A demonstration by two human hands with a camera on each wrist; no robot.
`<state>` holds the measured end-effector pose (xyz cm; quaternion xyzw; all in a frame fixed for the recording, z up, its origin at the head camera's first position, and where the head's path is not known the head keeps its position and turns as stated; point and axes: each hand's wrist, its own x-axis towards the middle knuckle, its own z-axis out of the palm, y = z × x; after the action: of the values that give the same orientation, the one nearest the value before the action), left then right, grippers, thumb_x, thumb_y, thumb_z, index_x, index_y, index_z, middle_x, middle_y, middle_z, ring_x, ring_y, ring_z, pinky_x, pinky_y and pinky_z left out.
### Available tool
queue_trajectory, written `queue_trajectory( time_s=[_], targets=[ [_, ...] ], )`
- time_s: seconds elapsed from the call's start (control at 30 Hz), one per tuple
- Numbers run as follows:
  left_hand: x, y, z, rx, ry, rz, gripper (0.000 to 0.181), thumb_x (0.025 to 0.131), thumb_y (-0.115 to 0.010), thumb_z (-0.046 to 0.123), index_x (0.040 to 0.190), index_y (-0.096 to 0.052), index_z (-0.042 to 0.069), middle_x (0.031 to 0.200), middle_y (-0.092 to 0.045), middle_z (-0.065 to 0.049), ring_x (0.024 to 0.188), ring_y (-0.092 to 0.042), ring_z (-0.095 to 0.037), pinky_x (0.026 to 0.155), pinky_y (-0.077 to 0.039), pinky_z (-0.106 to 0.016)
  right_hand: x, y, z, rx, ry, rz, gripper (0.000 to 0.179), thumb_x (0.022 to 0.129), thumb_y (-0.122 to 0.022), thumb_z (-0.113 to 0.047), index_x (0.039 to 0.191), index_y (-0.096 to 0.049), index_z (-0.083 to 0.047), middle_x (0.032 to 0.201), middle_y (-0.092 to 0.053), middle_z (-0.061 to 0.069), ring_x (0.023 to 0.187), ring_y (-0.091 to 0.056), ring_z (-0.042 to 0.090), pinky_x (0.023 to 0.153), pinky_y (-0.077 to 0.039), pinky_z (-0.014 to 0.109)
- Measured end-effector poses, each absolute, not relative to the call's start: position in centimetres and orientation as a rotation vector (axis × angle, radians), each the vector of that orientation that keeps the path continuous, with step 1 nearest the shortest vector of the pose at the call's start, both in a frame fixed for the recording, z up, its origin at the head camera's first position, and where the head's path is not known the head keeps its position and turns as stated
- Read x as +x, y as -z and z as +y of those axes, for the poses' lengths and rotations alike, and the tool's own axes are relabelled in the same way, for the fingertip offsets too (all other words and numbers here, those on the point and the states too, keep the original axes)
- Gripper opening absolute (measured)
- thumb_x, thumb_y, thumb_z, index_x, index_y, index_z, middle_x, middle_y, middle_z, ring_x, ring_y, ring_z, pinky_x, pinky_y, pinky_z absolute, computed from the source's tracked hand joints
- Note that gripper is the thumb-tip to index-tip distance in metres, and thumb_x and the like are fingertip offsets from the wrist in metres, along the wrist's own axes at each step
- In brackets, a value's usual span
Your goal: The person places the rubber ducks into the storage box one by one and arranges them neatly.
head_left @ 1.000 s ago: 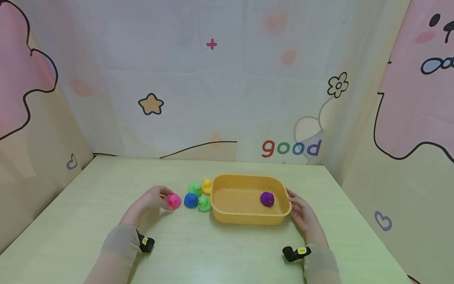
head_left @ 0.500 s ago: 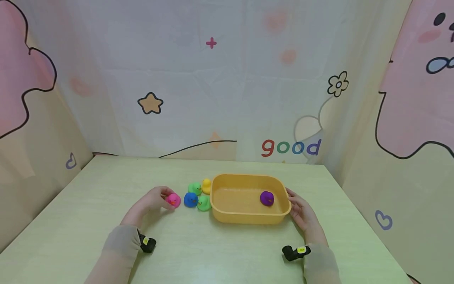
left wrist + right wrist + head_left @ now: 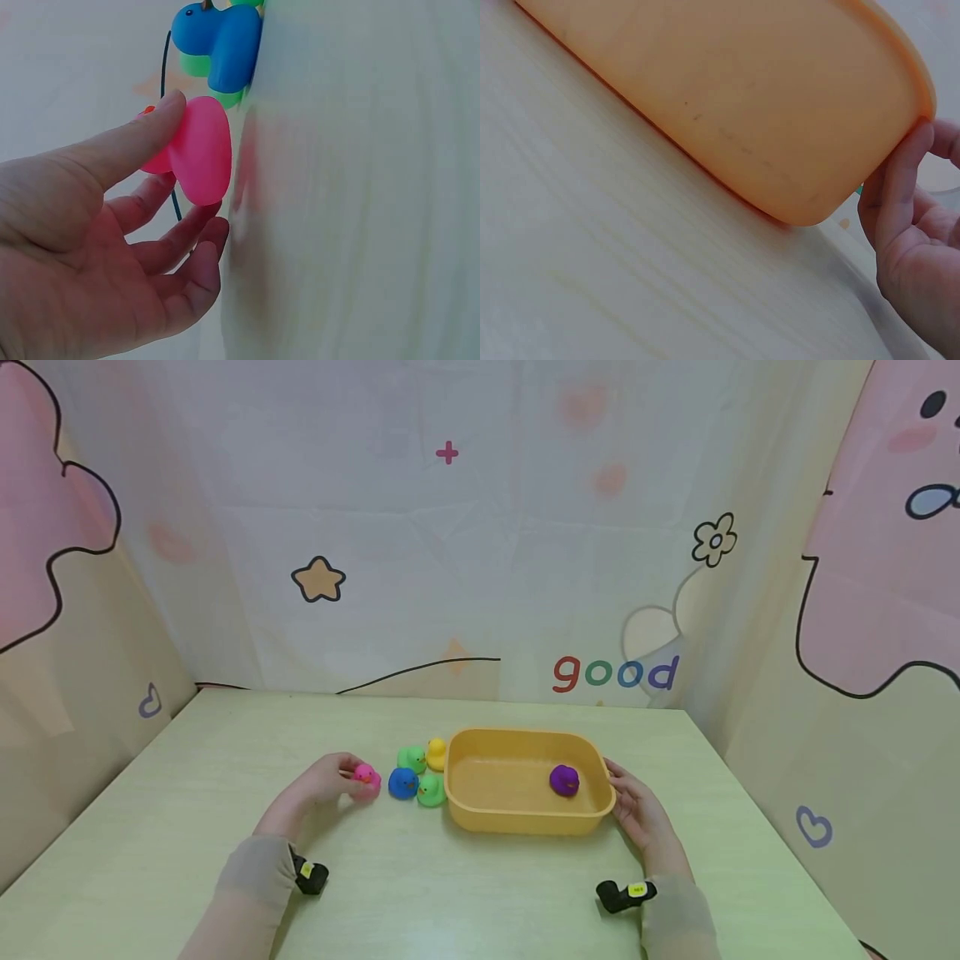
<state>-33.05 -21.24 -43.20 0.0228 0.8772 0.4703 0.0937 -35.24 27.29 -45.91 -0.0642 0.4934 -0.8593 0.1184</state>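
In the head view my left hand (image 3: 327, 779) pinches a pink rubber duck (image 3: 202, 154) between thumb and fingers, left of the other ducks. Its head points up and its bill faces me. Beside it sit a blue duck (image 3: 403, 783), two green ducks, one at the back (image 3: 410, 759) and one in front (image 3: 431, 791), and a yellow duck (image 3: 437, 753). An orange-yellow plastic tub (image 3: 517, 822) stands right of this group with a purple duck (image 3: 564, 781) inside. My right hand (image 3: 639, 806) rests its fingers against the tub's right end, by the rim.
Everything lies on a pale green table (image 3: 450, 893). A printed cloth wall (image 3: 480, 560) rises behind the table, and more cloth closes both sides. A black wrist camera sits on each wrist, the left one (image 3: 311, 875) and the right one (image 3: 621, 896).
The pink duck has turned in my left hand, so its head now sits higher above its body. My right hand, the tub and the other ducks have stayed put.
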Motion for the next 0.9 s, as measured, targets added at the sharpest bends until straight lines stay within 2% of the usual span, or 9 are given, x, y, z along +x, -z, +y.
queue_trajectory(
  time_s=[0.17, 0.4, 0.57, 0.77, 0.9],
  targets=[
    [-33.0, 42.5, -21.4, 0.025, -1.404, 2.624, 0.046, 0.088, -0.072, 0.018, 0.124, -0.055, -0.004, 0.124, -0.057, -0.022, 0.116, -0.050, -0.037, 0.103, -0.039, -0.055, -35.2, 45.9, 27.2, -0.163, 2.513, 1.463, 0.039, 0.102, -0.033, 0.001, 0.110, -0.066, -0.018, 0.107, -0.068, -0.003, 0.091, -0.067, 0.005, 0.075, -0.055, 0.015],
    [-33.0, 41.9, -21.6, 0.027, -1.528, 2.614, 0.058, 0.089, -0.072, 0.023, 0.133, -0.049, -0.006, 0.136, -0.049, -0.029, 0.123, -0.047, -0.040, 0.099, -0.048, -0.047, -35.2, 45.9, 27.3, -0.160, 2.512, 1.461, 0.035, 0.102, -0.034, 0.000, 0.112, -0.062, -0.018, 0.108, -0.068, -0.003, 0.092, -0.067, 0.005, 0.075, -0.055, 0.014],
    [-33.1, 41.7, -21.7, -0.002, -1.634, 2.576, 0.062, 0.092, -0.068, 0.022, 0.140, -0.042, -0.006, 0.140, -0.045, -0.029, 0.124, -0.048, -0.041, 0.103, -0.048, -0.046, -35.2, 45.8, 27.2, -0.141, 2.517, 1.441, 0.036, 0.102, -0.034, 0.001, 0.111, -0.064, -0.017, 0.106, -0.068, -0.002, 0.091, -0.067, 0.006, 0.074, -0.055, 0.015],
    [-33.4, 41.6, -21.5, -0.074, -1.786, 2.474, 0.061, 0.093, -0.065, 0.014, 0.145, -0.038, -0.004, 0.141, -0.043, -0.029, 0.115, -0.058, -0.034, 0.102, -0.049, -0.040, -35.3, 45.8, 27.3, -0.137, 2.523, 1.432, 0.038, 0.102, -0.034, 0.001, 0.110, -0.066, -0.017, 0.105, -0.068, -0.001, 0.089, -0.067, 0.006, 0.072, -0.055, 0.015],
    [-33.4, 41.5, -21.4, -0.077, -1.869, 2.395, 0.063, 0.094, -0.064, 0.011, 0.146, -0.034, -0.006, 0.140, -0.042, -0.029, 0.104, -0.062, -0.022, 0.100, -0.050, -0.036, -35.3, 45.9, 27.3, -0.140, 2.522, 1.428, 0.038, 0.102, -0.034, 0.001, 0.110, -0.066, -0.017, 0.105, -0.068, -0.001, 0.088, -0.067, 0.006, 0.073, -0.055, 0.015]
  ],
)
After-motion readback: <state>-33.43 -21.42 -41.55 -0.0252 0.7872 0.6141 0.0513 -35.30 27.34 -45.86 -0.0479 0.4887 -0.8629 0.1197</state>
